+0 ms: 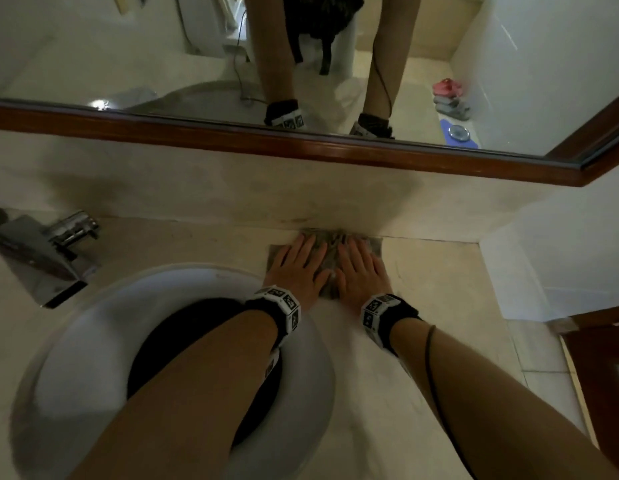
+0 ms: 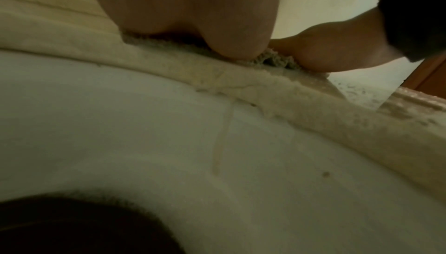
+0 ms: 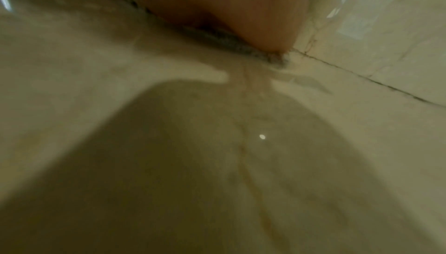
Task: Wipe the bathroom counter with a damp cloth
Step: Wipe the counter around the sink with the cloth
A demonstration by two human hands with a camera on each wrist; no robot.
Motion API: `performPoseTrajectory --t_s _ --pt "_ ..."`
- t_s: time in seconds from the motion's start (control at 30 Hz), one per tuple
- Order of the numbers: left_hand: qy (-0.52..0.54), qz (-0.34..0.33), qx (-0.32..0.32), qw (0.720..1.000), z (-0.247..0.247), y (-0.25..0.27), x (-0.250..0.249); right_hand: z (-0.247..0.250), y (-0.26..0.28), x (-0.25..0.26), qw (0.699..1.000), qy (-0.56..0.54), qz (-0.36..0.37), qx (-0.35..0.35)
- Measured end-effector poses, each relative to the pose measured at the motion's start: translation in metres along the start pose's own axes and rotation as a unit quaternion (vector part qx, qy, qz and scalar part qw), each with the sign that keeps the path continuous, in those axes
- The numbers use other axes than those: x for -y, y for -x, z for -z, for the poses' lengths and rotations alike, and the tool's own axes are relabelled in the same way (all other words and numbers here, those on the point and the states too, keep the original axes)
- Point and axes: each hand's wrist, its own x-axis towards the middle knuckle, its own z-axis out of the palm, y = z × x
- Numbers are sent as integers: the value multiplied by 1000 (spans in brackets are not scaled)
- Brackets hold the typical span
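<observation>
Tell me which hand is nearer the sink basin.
The left hand: it presses the cloth beside the basin rim, while the right hand lies on the cloth's far side.

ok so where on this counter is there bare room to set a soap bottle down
Bare counter lies right of the right hand, bounded by the backsplash, the side wall and the front edge. A narrower bare strip runs behind the sink, between the faucet and the cloth. The cloth spot is crowded: both hands, left hand included, press it against the backsplash.
</observation>
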Motion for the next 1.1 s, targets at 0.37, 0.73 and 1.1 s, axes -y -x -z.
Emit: performPoseTrajectory --t_s 0.37,0.73,1.1 --pt "13 28 -1 1000 6 16 61 -2 -16 53 999 23 23 7" --pt "-25 57 7 998 15 67 171 -8 -44 165 996 28 83 -1" --pt "30 57 13 998 14 75 130 -11 -22 143 998 17 59 6"
